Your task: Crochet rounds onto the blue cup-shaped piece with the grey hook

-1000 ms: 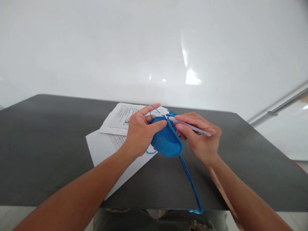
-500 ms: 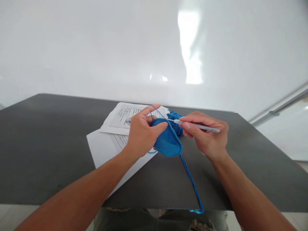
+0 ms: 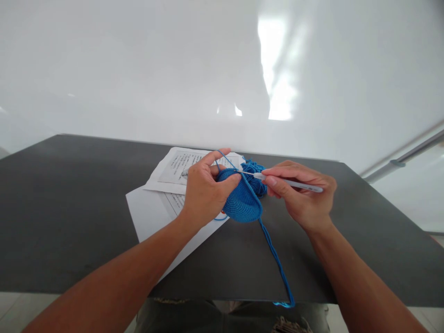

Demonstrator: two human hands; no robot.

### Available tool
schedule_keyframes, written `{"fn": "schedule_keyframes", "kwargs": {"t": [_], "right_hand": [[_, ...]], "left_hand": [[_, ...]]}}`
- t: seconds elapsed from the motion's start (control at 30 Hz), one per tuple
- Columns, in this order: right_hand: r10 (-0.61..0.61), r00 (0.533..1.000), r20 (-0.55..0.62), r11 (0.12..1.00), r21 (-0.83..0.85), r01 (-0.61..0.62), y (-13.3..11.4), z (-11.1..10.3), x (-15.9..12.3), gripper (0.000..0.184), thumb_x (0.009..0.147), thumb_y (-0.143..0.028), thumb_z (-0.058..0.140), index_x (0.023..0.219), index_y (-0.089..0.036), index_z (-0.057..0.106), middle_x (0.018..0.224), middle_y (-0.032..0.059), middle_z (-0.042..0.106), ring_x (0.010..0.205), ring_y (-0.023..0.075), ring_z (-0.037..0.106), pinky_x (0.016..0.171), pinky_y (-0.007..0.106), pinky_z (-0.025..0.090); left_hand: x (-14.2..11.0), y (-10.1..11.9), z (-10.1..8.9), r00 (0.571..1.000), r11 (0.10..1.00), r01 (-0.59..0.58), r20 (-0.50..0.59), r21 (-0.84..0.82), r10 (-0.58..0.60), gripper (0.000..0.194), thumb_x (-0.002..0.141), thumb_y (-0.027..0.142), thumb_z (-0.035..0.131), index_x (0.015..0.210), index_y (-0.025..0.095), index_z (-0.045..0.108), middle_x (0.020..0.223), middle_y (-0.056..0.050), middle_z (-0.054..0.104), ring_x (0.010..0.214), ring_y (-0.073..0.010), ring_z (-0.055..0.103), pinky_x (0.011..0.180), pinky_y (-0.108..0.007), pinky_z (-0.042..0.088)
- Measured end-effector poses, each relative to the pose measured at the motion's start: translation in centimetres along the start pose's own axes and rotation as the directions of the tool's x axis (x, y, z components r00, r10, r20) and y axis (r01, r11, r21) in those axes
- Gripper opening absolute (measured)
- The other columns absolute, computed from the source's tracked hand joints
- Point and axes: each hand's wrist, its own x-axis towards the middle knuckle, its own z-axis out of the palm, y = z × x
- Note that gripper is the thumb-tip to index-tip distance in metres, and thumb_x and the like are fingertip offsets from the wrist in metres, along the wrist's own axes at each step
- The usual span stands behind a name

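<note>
My left hand pinches the upper edge of a blue crocheted piece, rounded and folded like a cup. A strand of blue yarn runs over its raised index finger down to the work. In my right hand is a crochet hook with a pale grey handle, gripped like a pen. Its thin metal tip reaches the piece's top edge close to my left thumb. Behind the hook lies a tangled bundle of blue yarn, partly covered by the piece and my right fingers.
Printed sheets lie under and left of my left hand on the dark grey table. Doubled blue yarn strands trail to the table's front edge. A white glossy wall stands behind, and a metal rail runs at the right.
My right hand and the crochet hook have shifted slightly to the right, away from my left hand. The crocheted piece sits marginally higher; my left hand is almost still.
</note>
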Motion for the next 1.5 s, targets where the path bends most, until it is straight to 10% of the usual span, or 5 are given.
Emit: {"fn": "schedule_keyframes", "kwargs": {"t": [0.93, 1.5], "right_hand": [[-0.445, 0.889, 0.108, 0.809, -0.377, 0.451, -0.6, 2.7, -0.5, 0.021, 0.089, -0.005, 0.074, 0.103, -0.02, 0.077, 0.084, 0.0039, 0.079, 0.07, 0.015, 0.074, 0.064, 0.026, 0.061], [-0.122, 0.992, 0.005, 0.984, 0.131, 0.121, -0.4, 2.1, -0.8, 0.031, 0.089, -0.004, 0.077, 0.109, -0.026, 0.085, 0.091, 0.0036, 0.076, 0.063, 0.0125, 0.069, 0.049, 0.025, 0.056]], "left_hand": [[-0.4, 0.0, 0.8, 0.956, 0.902, -0.222, -0.099, 0.37, 0.276, 0.049, 0.079, 0.018, 0.073, 0.128, 0.016, 0.073, 0.067, 0.004, 0.067, 0.058, -0.0121, 0.051, 0.064, -0.027, 0.044], [-1.0, -0.1, 0.6, 0.98, 0.915, -0.11, 0.109, -0.388, 0.164, 0.052, 0.081, 0.025, 0.087, 0.129, 0.016, 0.069, 0.085, -0.003, 0.081, 0.072, -0.0161, 0.071, 0.068, -0.028, 0.056]]}}
